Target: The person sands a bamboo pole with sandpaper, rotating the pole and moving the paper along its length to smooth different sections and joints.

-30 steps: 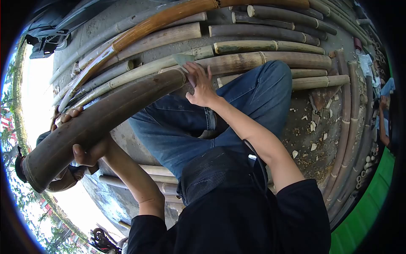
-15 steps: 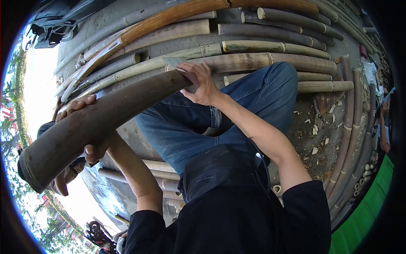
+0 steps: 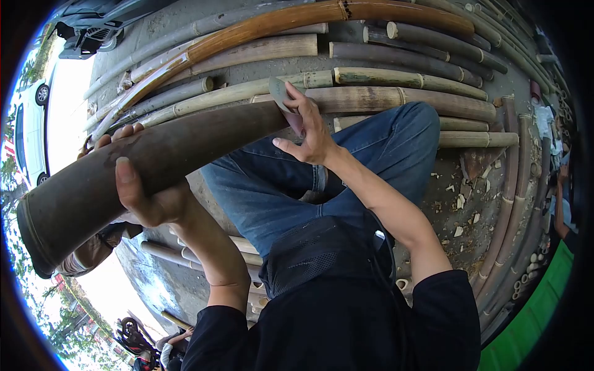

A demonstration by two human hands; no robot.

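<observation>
Supporting the bamboo tube [image 3: 167, 151] at a slant, the left hand [image 3: 154, 203] is gripping its left half, with the left end lying near and the right end reaching far. The palm is probably bearing the weight from below, and the slant is apparently presenting the far right end to the right hand [image 3: 311, 133]. The tube is crossing in front of the jeans [image 3: 387, 145]; whether it is touching them cannot be told. The bent legs are spreading apart, probably leaving working room between the knees.

Left-hand fingers: closing firmly around the tube. The thumb is lying along the near side, and the other fingers are showing over the far side.

Right-hand fingers: extending loosely at the tube's far right end, partly spread. The thumb is standing apart, pointing left, clear of the tube. A flexible sheet [image 3: 278, 93], grey-green on one face and pink on the other, is bending between the fingers and the rim. Whether the fingers are pinching it or only pressing it there cannot be told.

Beyond the hands, bamboo poles [image 3: 365, 99] are lying roughly side by side on the floor [image 3: 170, 28], probably for orderly storage. Pale chips [image 3: 460, 201] are lying to the right of the legs.
</observation>
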